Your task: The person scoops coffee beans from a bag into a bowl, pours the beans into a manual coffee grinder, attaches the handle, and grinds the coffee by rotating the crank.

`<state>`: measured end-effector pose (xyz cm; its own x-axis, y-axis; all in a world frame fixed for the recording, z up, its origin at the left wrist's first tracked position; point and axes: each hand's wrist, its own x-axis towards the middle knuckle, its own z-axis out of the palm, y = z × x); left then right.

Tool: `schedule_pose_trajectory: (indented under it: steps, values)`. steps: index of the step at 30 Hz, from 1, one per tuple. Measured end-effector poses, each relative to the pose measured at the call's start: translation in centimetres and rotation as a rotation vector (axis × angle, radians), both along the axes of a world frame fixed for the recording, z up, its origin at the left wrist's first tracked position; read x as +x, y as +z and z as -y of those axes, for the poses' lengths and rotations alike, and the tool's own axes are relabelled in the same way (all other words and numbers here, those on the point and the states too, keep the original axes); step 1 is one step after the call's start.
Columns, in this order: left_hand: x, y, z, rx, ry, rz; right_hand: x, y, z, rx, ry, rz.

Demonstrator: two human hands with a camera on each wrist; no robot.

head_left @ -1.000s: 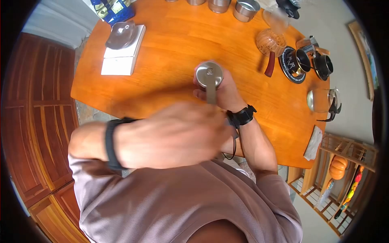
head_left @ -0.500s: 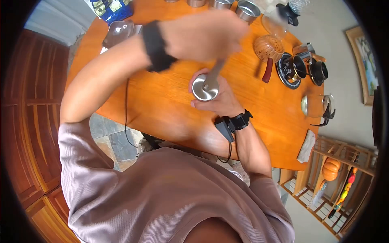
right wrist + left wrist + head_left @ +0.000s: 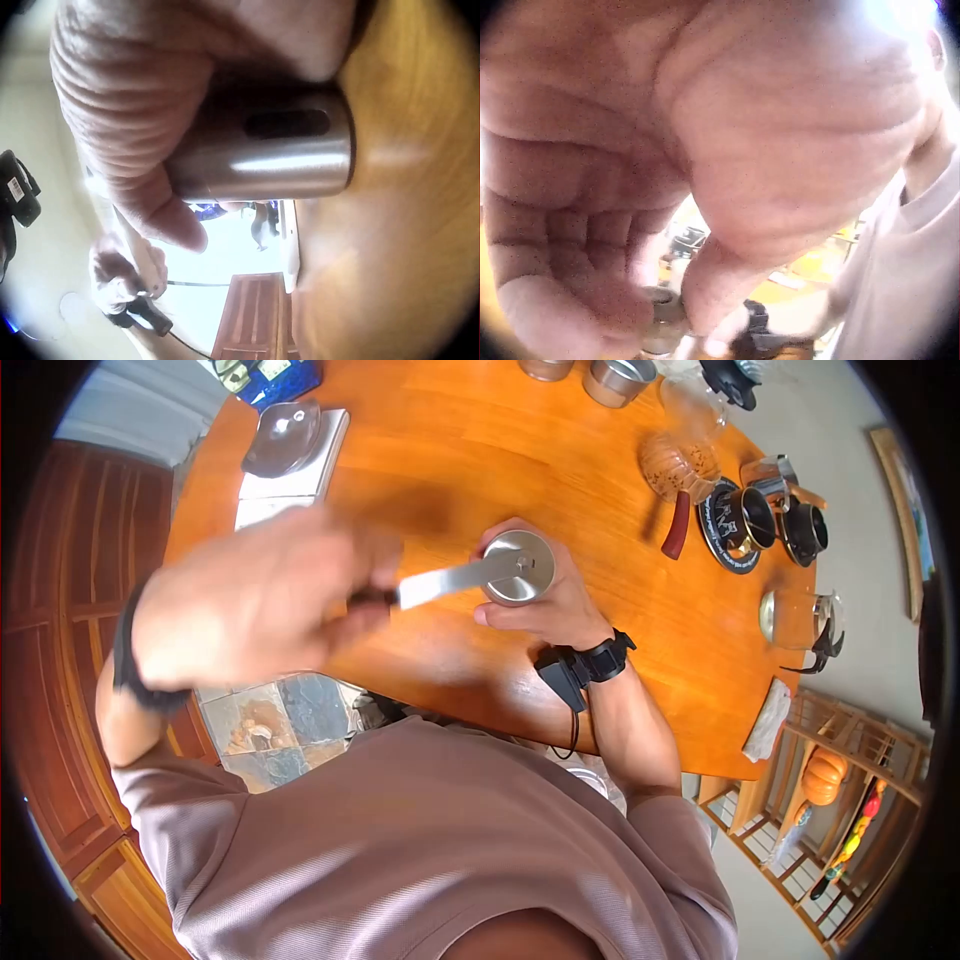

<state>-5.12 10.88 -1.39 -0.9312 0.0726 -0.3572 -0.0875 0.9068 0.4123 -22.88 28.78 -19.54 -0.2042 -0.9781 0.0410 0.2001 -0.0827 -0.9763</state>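
A steel hand coffee grinder [image 3: 512,588] stands near the table's front, seen from above. My right hand [image 3: 562,595] wraps round its body, thumb and fingers on opposite sides. In the right wrist view the cylindrical steel body [image 3: 277,169] has a dark oval window, its base right at the wood. The flat metal crank [image 3: 450,582] points left from the grinder's top. My left hand [image 3: 265,595], blurred, grips the dark knob [image 3: 372,598] at the crank's outer end. In the left wrist view the fingers [image 3: 562,225] curl round the knob.
White scale-like slab [image 3: 325,455] with a clear dish [image 3: 283,440] and blue bag [image 3: 270,382] at back left. Steel canisters [image 3: 618,382] at the back. Right: glass vessel with a red handle [image 3: 677,525], dark cups [image 3: 757,520], glass carafe [image 3: 795,615], grey cloth [image 3: 768,720].
My left hand has swung the crank round, from near my body, across the far side, to the left now. My right hand keeps hold of the grinder in about the same place.
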Motion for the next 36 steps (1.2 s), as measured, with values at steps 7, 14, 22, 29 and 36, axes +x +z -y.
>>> schedule_pose_trajectory:
  steps: [7,14,22,29,36]
  values:
    - [-11.0,-3.1,2.3,-0.140,-0.019,-0.492,0.0,-0.2,-0.3,0.049,0.026,-0.053]
    - [-8.5,-4.1,-7.3,0.260,-0.628,-0.687,3.5,3.1,-1.5,0.367,-0.193,-0.330]
    - [1.3,-0.6,-2.2,0.221,-0.264,-0.107,0.7,0.0,0.1,-0.071,0.061,-0.071]
    - [-4.0,-0.9,4.5,-0.020,0.136,-0.135,0.6,0.2,-0.3,0.071,0.073,-0.042]
    - [-12.8,-1.9,-3.2,0.209,-0.398,-0.542,1.3,-0.4,-0.7,0.075,-0.007,-0.187]
